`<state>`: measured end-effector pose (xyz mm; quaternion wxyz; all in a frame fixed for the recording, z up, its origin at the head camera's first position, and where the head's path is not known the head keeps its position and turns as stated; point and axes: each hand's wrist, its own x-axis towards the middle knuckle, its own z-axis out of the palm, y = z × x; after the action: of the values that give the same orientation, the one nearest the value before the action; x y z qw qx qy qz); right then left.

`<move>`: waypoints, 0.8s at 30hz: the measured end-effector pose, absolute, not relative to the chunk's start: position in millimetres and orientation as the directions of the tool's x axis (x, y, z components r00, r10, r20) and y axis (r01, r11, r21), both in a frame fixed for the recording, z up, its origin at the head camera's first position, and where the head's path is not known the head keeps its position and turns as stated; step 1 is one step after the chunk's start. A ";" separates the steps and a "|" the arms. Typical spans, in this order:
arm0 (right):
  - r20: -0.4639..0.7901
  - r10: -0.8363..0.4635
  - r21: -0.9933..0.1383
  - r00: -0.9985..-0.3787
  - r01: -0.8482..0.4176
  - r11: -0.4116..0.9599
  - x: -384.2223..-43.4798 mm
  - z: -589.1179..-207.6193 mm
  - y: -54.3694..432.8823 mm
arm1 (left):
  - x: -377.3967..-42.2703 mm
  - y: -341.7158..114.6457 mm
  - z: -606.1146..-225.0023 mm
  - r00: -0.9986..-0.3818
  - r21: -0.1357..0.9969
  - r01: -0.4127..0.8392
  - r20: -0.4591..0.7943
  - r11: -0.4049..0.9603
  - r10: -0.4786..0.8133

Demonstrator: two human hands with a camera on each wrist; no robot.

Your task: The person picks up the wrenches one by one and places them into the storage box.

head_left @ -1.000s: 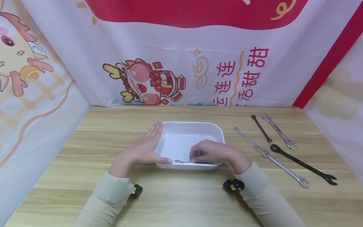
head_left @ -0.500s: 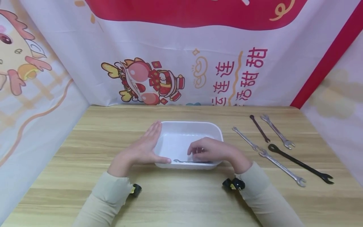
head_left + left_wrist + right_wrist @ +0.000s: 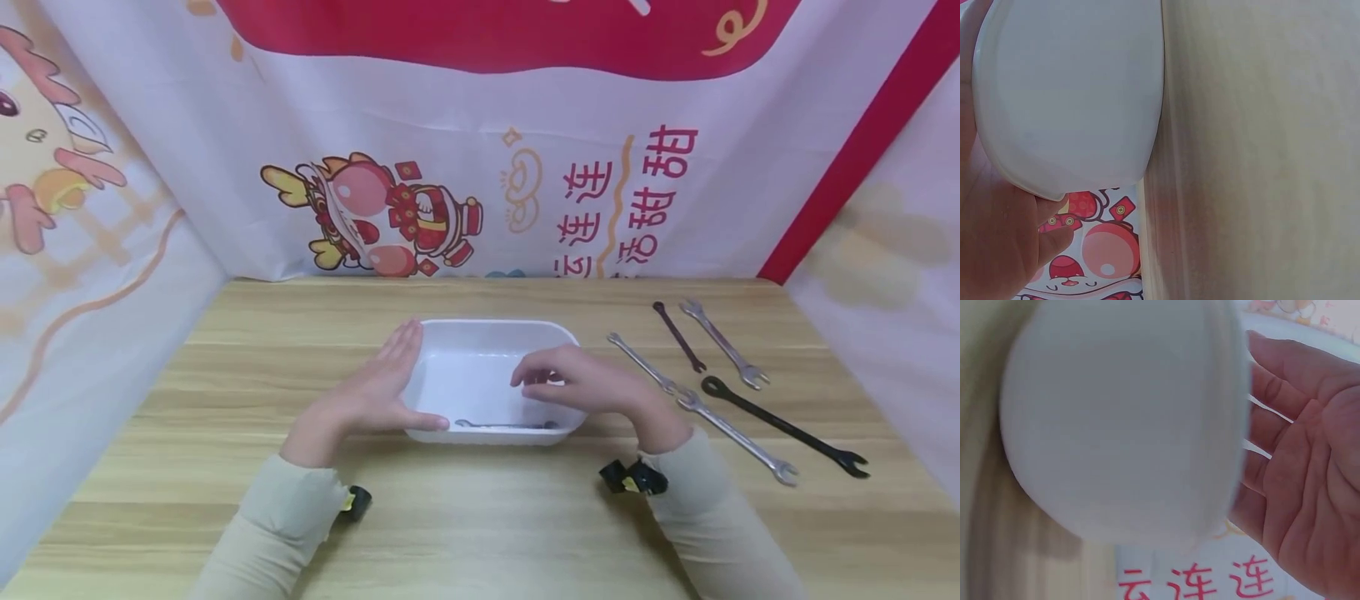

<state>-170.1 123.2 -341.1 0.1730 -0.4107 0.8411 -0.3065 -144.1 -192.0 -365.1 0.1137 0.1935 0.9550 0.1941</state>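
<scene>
A white plastic basin [image 3: 491, 437] stands on the table in the head view. Along its near inner wall lies a wrench [image 3: 502, 426], seen edge-on. My left hand [image 3: 367, 396] spans the basin's left end, fingers stretched along the rim and thumb lying at the near rim. In the left wrist view that hand [image 3: 994, 231] lies against the basin's outer side [image 3: 1072, 100]. Over the basin's right side hovers my right hand [image 3: 585, 382], fingers loosely bent and nothing held. The right wrist view shows its palm [image 3: 1310, 462] bare, the fingertips hidden behind the basin [image 3: 1110, 425].
On the wooden table [image 3: 480, 517], right of the basin, lie several wrenches: a small silver one [image 3: 641, 363], a short dark one [image 3: 678, 336], a silver one [image 3: 723, 343], a longer silver one [image 3: 738, 437] and a long black one [image 3: 783, 427]. Printed cloth [image 3: 442, 108] hangs around the table.
My right hand has let go of the wrench and lifted up and to the right, leaving it in the basin. My left hand stays at the rim. The view has shifted slightly.
</scene>
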 end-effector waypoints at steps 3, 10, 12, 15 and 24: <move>-0.022 -0.778 -0.662 -0.628 -0.574 0.482 -168.9 -336.0 133.0 | -143.7 -191.0 -366.0 -0.896 0.412 0.332 -0.143 0.849 0.420; -0.012 -0.707 -0.641 -0.707 -0.537 0.548 -169.0 -328.6 155.9 | -143.7 -190.7 -366.7 -0.900 0.411 0.318 -0.154 0.854 0.409; -0.017 -0.689 -0.621 -0.725 -0.532 0.576 -169.5 -325.6 162.8 | -143.9 -190.9 -366.5 -0.900 0.410 0.316 -0.155 0.856 0.406; -0.024 -0.662 -0.602 -0.749 -0.518 0.608 -169.1 -320.2 173.9 | -144.3 -191.5 -366.4 -0.901 0.403 0.319 -0.152 0.858 0.407; 0.040 -0.597 -0.533 -0.801 -0.522 0.666 -161.2 -308.2 209.2 | -144.4 -192.2 -366.0 -0.902 0.406 0.322 -0.142 0.855 0.408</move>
<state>-161.2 209.2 -308.2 0.0691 -0.3075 0.9100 -0.2693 -144.4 -192.2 -366.0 0.1121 0.1908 0.9565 0.1901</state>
